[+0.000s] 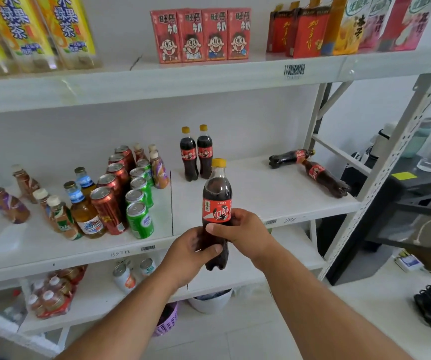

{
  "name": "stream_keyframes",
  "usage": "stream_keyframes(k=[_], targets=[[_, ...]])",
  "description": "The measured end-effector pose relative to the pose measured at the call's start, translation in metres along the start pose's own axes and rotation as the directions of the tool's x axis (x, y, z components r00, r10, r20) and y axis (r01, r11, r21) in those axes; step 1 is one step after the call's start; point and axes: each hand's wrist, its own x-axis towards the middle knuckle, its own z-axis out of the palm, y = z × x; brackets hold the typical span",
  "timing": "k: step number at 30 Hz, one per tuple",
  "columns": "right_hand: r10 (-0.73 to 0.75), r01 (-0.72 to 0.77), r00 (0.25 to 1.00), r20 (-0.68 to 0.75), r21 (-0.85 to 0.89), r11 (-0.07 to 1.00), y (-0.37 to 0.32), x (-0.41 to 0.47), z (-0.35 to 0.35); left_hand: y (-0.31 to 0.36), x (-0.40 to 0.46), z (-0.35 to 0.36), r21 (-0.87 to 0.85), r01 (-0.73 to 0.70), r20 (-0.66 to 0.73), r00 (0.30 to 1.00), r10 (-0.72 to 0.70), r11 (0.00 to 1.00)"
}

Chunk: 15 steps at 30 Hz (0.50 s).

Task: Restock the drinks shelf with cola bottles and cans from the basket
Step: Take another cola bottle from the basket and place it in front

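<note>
Holding a cola bottle [217,203] upright in front of the middle shelf [261,193], a person keeps both hands on its dark lower half; the left hand [193,249] wraps the base with its grip clamped on the plastic, thumb across the front, while the right hand [245,229] clamps its grip round the waist just under the red label; the yellow cap sits at the top, level with the shelf's open white stretch; behind it two more cola bottles [196,154] stand side by side near the back wall, and two others [310,167] lie on their sides towards the shelf's right end, touching at the necks; to the left, on the same shelf, red cans [110,201] and green cans [140,196] stand in rows beside tea bottles [84,203]; red milk cartons [201,35] line the top shelf [209,74]; below the hands, on the floor, a purple basket [167,320] shows partly behind the left forearm, its contents too hidden to tell.
</note>
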Motion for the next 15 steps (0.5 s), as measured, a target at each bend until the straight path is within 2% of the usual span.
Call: stream_keyframes(k=[6,15], targets=[[0.02,-0.019,0.998,0.066,-0.009,1.0,0.01,0.053,-0.042,0.003,0.048,0.028,0.002,0.046,-0.067,0.997,-0.045,0.999],[0.051,-0.05,0.993,0.11,-0.004,0.999,0.021,0.12,-0.05,-0.012,0.11,0.018,0.034,0.078,-0.109,0.991,-0.074,0.996]])
